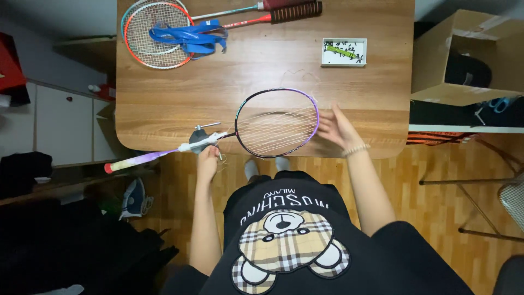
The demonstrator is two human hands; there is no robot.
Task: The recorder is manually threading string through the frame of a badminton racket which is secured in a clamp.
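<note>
The badminton racket [240, 131] lies at the near edge of the wooden table [262, 65], with its head resting on the tabletop and its handle projecting past the edge over the floor. The left hand [207, 159] is closed around the shaft near the throat, just beside a small metal clamp tool [199, 136] fitted at that point; this grip appears to steady the frame against turning. The right hand [337, 128] rests on the table against the purple side of the head, fingers spread and extended, holding nothing (it looks to be bracing the rim or tending loose string there, though the string ends are too fine to trace). The string bed is only partly filled, with strands running across the lower portion of the oval. The long axis of the racket runs from lower left to upper right at a shallow tilt: the yellow-and-red butt end points left and slightly toward the person, the head points right. At the far edge of the table lie two spare rackets [158, 33], overlapped, with a blue ribbon [188, 37] draped across their heads. A small white tray [344, 52] of small dark pieces and a green item sits well apart, toward the far right.
</note>
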